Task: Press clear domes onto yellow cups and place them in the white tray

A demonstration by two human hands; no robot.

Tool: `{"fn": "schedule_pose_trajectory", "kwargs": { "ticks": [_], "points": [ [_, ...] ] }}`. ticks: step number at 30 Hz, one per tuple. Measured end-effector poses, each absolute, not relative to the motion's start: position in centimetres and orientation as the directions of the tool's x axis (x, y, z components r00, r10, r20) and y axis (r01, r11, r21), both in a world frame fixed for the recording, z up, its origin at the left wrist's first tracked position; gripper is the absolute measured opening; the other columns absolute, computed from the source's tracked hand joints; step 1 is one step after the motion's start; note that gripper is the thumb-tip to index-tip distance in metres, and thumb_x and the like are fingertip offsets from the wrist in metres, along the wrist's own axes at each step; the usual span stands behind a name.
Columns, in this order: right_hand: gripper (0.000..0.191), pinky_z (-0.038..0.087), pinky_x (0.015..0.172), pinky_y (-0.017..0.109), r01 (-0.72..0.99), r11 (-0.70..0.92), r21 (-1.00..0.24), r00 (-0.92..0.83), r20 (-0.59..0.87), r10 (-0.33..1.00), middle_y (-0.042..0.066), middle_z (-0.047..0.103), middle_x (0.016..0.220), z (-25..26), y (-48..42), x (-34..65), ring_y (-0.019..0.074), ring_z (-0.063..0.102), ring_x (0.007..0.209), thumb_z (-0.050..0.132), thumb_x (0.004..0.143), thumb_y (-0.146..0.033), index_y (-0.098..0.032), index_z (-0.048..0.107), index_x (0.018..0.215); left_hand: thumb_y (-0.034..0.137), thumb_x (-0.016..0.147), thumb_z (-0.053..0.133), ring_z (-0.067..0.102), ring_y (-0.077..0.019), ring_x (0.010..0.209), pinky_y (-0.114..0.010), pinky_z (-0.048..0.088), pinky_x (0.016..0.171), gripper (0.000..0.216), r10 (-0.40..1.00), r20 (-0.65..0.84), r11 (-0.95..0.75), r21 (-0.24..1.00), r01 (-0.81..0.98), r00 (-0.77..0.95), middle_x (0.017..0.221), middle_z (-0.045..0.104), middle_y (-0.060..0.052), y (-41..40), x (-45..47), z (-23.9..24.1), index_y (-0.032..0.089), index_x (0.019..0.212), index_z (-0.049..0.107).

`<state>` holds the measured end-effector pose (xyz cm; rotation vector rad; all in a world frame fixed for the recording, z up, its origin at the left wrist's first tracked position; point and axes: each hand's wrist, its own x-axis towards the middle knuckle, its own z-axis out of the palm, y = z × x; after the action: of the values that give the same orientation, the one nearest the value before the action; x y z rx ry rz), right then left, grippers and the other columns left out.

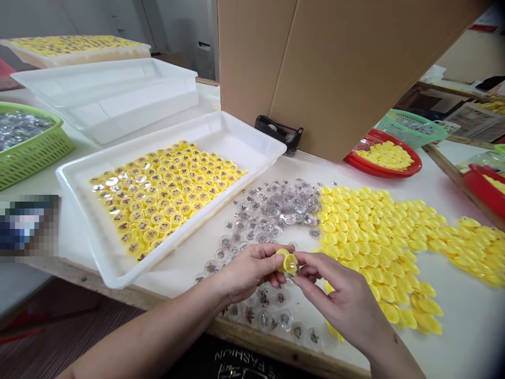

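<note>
My left hand (246, 271) pinches a small round yellow cup (281, 255) between thumb and fingers, over the front of the table. Against its side, my right hand (341, 295) holds a clear plastic dome (292, 265) at the fingertips. The two parts touch; whether they are joined I cannot tell. Below and behind the hands lie many loose clear domes (292, 202) with dark printed figures. To the right spreads a large patch of yellow cups (366, 231). A white tray (252, 134) on the left holds rows of yellow pieces with printed clear tops (165, 200).
Stacked white trays (118, 100) stand at the back left, near a green basket (43, 155) of clear parts. A cardboard sheet (315, 73) rises behind, with a black tape dispenser (279, 134) at its foot. A red basin (414, 167) holds yellow pieces.
</note>
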<state>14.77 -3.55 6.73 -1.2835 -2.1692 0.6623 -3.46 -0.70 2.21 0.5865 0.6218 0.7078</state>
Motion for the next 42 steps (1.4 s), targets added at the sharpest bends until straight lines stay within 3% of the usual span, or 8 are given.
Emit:
{"fn": "schedule_pose_trajectory", "kwargs": {
  "ticks": [4,12,18,24,34,37,42],
  "points": [
    [0.029,0.05,0.067,0.02,0.625,0.43,-0.652,-0.405,0.2,0.892,-0.002,0.063,0.091,6.8,-3.6,14.9,0.008,0.061,0.072,0.06,0.085,-0.018,-0.026,0.055,0.112,0.039,0.071,0.074,0.06,-0.0093,0.056,-0.017,0.045,0.048,0.04,0.734,-0.3,0.624,0.651,-0.432,0.609,0.073,0.063,-0.003,-0.8,-3.1,1.9,0.013,0.099,0.06],
    [0.022,0.049,0.074,0.024,0.593,0.465,-0.657,-0.524,0.124,0.843,0.002,0.059,0.101,7.8,-2.7,15.4,0.012,0.06,0.089,0.052,0.089,-0.014,-0.027,0.06,0.105,0.037,0.077,0.068,0.062,-0.0098,0.048,-0.013,0.047,0.041,0.029,0.667,-0.303,0.696,0.579,-0.424,0.681,0.064,0.065,-0.004,-0.5,-3.1,1.3,0.013,0.089,0.057],
    [0.026,0.053,0.077,0.026,0.543,0.218,-0.811,-0.347,0.02,0.937,-0.002,0.064,0.097,6.1,-2.3,15.2,0.0123,0.063,0.084,0.06,0.086,-0.024,-0.029,0.055,0.111,0.031,0.08,0.065,0.062,-0.0094,0.048,-0.012,0.047,0.041,0.022,0.684,-0.317,0.701,0.535,-0.472,0.657,0.067,0.068,-0.007,-0.3,-3.3,1.2,0.013,0.091,0.056],
    [0.021,0.052,0.072,0.026,0.443,0.317,-0.838,-0.396,0.134,0.908,0.001,0.062,0.099,5.7,-1.9,14.8,0.0145,0.06,0.088,0.064,0.083,-0.021,-0.027,0.062,0.103,0.032,0.079,0.067,0.062,-0.01,0.048,-0.012,0.048,0.041,0.023,0.683,-0.325,0.71,0.508,-0.489,0.654,0.064,0.066,-0.006,-0.3,-3.4,0.9,0.013,0.082,0.055],
    [0.023,0.055,0.073,0.032,0.489,0.208,-0.847,-0.325,0.045,0.945,0.003,0.064,0.095,4.4,-2.4,15.1,0.0156,0.063,0.08,0.061,0.084,-0.026,-0.022,0.057,0.106,0.028,0.08,0.065,0.063,-0.0093,0.052,-0.013,0.049,0.045,0.023,0.716,-0.38,0.687,0.531,-0.495,0.586,0.074,0.066,-0.004,-0.4,-3.3,1.0,0.015,0.098,0.058],
    [0.024,0.054,0.072,0.031,0.524,0.244,-0.816,-0.314,0.082,0.946,0.003,0.063,0.096,4.3,-2.5,15.4,0.0147,0.062,0.079,0.061,0.084,-0.025,-0.023,0.056,0.108,0.029,0.081,0.065,0.064,-0.0093,0.055,-0.012,0.049,0.047,0.024,0.733,-0.363,0.668,0.543,-0.508,0.576,0.077,0.065,-0.005,-0.3,-3.6,0.9,0.016,0.101,0.06],
    [0.025,0.052,0.074,0.031,0.563,0.439,-0.7,-0.386,0.247,0.889,0.004,0.059,0.105,5.2,-2.1,15.7,0.0144,0.059,0.083,0.059,0.085,-0.018,-0.025,0.058,0.108,0.024,0.077,0.07,0.066,-0.0099,0.063,-0.014,0.052,0.057,0.035,0.714,-0.318,0.677,0.542,-0.499,0.624,0.082,0.066,-0.007,-0.2,-4.1,1.1,0.012,0.109,0.064]
  ]
}}
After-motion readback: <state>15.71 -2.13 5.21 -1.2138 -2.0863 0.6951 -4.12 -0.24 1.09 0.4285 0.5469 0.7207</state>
